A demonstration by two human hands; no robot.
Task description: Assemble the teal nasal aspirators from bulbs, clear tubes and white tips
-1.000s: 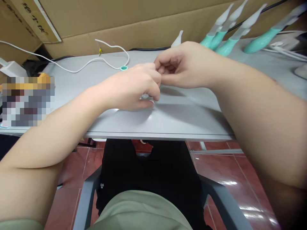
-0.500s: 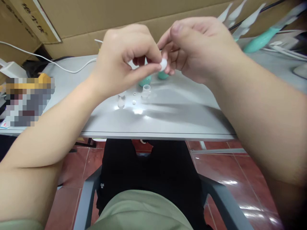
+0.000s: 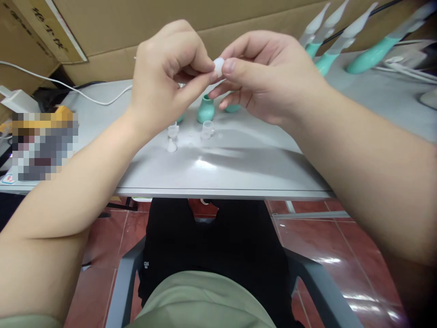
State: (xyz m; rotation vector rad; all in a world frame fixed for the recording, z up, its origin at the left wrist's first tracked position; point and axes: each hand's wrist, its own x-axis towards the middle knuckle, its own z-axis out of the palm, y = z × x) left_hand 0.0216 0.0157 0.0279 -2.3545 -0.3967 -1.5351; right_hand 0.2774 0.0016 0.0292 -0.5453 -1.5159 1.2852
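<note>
Above the table, my left hand (image 3: 170, 68) pinches a small rounded white piece (image 3: 219, 67) between thumb and forefinger. My right hand (image 3: 269, 75) meets it from the other side, its thumb and forefinger closed on the same piece and its lower fingers loosely curled. Below the hands stands a green bulb (image 3: 205, 110) with an open neck, and a second green bulb (image 3: 232, 108) is partly hidden by my right fingers. In front of them sit a clear plastic cup (image 3: 207, 130), another clear cup (image 3: 173, 130) and a small white funnel-shaped tip (image 3: 171, 146).
Several green bulbs with clear pointed nozzles (image 3: 355, 25) stand or lie at the back right, beside white cables (image 3: 406, 70). A white adapter (image 3: 20, 101) and a blurred-out yellow and grey object (image 3: 44, 146) are at the left. Cardboard (image 3: 119, 27) lines the back.
Both hands have risen slightly and shifted, carrying the white piece up and to the left. My right thumb has come down onto the piece, and the green bulb's open neck now shows.
</note>
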